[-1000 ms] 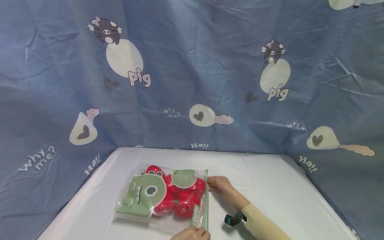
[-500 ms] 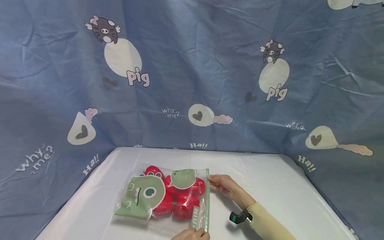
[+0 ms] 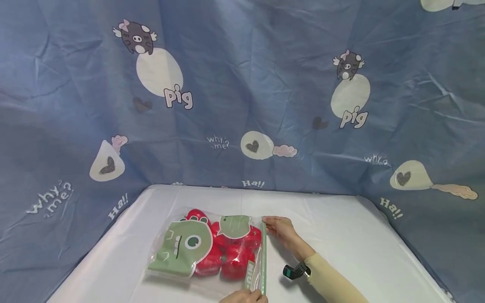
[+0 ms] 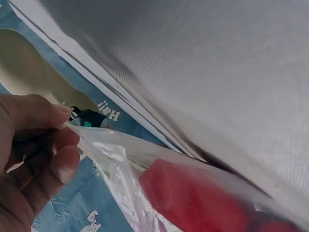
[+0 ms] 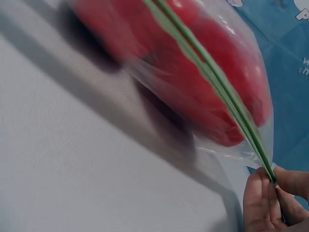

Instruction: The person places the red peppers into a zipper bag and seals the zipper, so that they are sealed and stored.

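A clear zip bag (image 3: 204, 284) with a green cartoon monster print lies on the white table, its green zip edge (image 5: 217, 84) to the right. Several glossy red round fruits or vegetables (image 3: 235, 261) fill it. At the zip's near end, my left hand (image 3: 245, 296) pinches the bag's corner, and only its knuckles and fingers show in the head view. In the left wrist view this hand (image 4: 41, 145) has thumb and fingertips on the clear plastic. My right hand (image 3: 281, 229) holds the zip's far end, with the strip (image 5: 263, 162) between thumb and fingers in the right wrist view.
The white-covered table (image 3: 333, 235) extends around the bag on all sides. A blue cloth (image 3: 227, 101) with pig prints hangs behind it and along both sides. A small black device (image 3: 296, 271) sits on the right wrist, by the cream sleeve (image 3: 333, 280).
My right hand has shifted slightly away along the zip edge to its far corner, and the right forearm has swung a little left. The left hand keeps its grip at the near corner.
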Demonstrator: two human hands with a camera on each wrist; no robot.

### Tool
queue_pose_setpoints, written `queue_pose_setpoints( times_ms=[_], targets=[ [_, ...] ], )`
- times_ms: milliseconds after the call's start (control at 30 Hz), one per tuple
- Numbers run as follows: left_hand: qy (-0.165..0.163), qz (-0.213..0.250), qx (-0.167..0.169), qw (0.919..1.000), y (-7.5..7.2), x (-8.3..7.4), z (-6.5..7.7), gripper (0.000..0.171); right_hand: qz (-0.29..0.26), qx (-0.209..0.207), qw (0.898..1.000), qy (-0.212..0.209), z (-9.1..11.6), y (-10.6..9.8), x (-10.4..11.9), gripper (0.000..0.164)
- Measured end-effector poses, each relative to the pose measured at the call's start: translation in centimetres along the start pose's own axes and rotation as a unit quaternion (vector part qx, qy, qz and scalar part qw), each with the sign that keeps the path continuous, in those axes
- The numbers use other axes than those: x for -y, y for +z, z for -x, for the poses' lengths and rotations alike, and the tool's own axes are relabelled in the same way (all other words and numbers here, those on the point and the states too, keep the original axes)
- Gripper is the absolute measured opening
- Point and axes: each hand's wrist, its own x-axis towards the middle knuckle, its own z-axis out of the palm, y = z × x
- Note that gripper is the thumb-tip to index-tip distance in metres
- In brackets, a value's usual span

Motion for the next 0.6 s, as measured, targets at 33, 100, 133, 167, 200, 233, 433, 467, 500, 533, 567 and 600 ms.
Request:
queue_pose_setpoints(
  times_ms=[33, 100, 133, 167, 200, 233, 433, 467, 500, 533, 567, 600],
  targets=[
    [0.004, 0.002, -0.013, 0.9999, 0.0, 0.1, 0.0, 0.021, 0.001, -0.002, 1.0, 0.0, 0.0, 0.0, 0.0, 0.033],
    [0.014, -0.006, -0.042, 0.999, 0.2, 0.2, -0.1, 0.017, 0.001, -0.001, 1.0, 0.001, 0.1, -0.2, 0.1, 0.034],
    [0.021, -0.012, -0.061, 0.9978, 0.3, 0.2, -0.1, 0.014, -0.002, 0.002, 1.0, 0.005, 0.1, -0.3, 0.1, 0.034],
    [0.022, -0.014, -0.073, 0.997, 0.3, 0.2, -0.1, 0.012, -0.003, 0.005, 1.0, 0.009, 0.1, -0.5, 0.2, 0.034],
    [0.021, -0.011, -0.081, 0.9965, 0.4, 0.2, -0.2, 0.011, -0.004, 0.01, 1.0, 0.013, 0.1, -0.6, 0.2, 0.035],
    [0.021, -0.016, -0.088, 0.9958, 0.5, 0.1, -0.2, 0.01, -0.005, 0.013, 1.0, 0.015, 0.1, -0.8, 0.2, 0.036],
    [0.003, -0.063, -0.108, 0.9922, 0.7, 0.0, -0.2, 0.01, -0.015, 0.024, 0.999, 0.018, 0.6, -1.6, 0.1, 0.037],
    [-0.001, -0.07, -0.115, 0.9909, 0.8, 0.0, -0.1, 0.01, -0.011, 0.023, 1.0, 0.013, 0.8, -1.7, 0.1, 0.036],
    [-0.003, -0.074, -0.121, 0.9898, 0.8, 0.0, -0.1, 0.01, -0.001, 0.023, 1.0, 0.003, 1.0, -1.9, 0.1, 0.036],
    [-0.003, -0.082, -0.127, 0.9885, 0.8, 0.1, -0.1, 0.01, 0.012, 0.022, 1.0, -0.007, 1.3, -2.1, 0.2, 0.035],
    [-0.006, -0.08, -0.135, 0.9875, 0.8, 0.2, 0.0, 0.01, 0.034, 0.02, 0.999, -0.022, 1.6, -2.3, 0.3, 0.033],
    [-0.006, -0.069, -0.142, 0.9874, 0.8, 0.3, 0.0, 0.009, 0.058, 0.018, 0.997, -0.037, 2.0, -2.6, 0.4, 0.031]
  ],
)
